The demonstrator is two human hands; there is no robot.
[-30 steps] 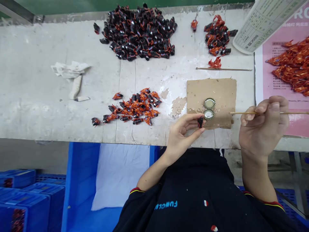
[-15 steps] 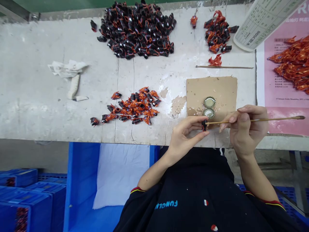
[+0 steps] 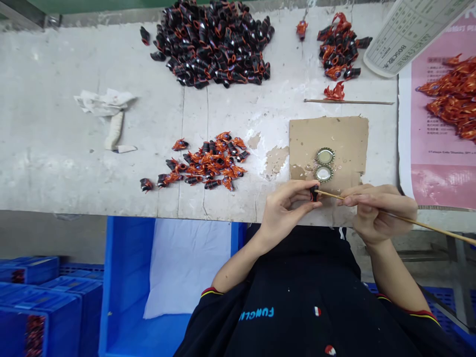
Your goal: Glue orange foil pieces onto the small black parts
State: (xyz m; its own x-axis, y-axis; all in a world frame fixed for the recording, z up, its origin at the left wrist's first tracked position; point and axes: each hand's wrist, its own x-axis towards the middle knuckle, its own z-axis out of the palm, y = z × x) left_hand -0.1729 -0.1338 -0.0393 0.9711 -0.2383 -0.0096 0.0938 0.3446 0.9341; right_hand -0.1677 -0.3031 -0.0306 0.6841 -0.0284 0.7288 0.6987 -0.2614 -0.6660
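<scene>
Between thumb and fingertips, my left hand (image 3: 284,208) pinches a small black part with orange edges (image 3: 314,193), held near the table's front edge. My right hand (image 3: 385,210) is closed around a thin wooden stick (image 3: 439,229). The stick's left tip meets the black part; whether it goes inside I cannot tell. Just beyond my hands, two bottle caps (image 3: 324,173) sit on a piece of cardboard (image 3: 345,131). Another thin stick (image 3: 364,102) lies behind the cardboard, beside an orange piece (image 3: 335,91).
A big heap of black parts (image 3: 211,47) lies at the back. Orange-and-black pieces (image 3: 211,161) are scattered mid-table, with a smaller pile (image 3: 338,49) at back right. A labelled white container (image 3: 401,44), orange parts (image 3: 453,99), a crumpled tissue (image 3: 104,104) and a blue bin (image 3: 126,297) surround the workspace.
My right hand has turned, so the stick's far end has swung toward me and now slopes down to the right. My left hand stays nearly in place with the black part.
</scene>
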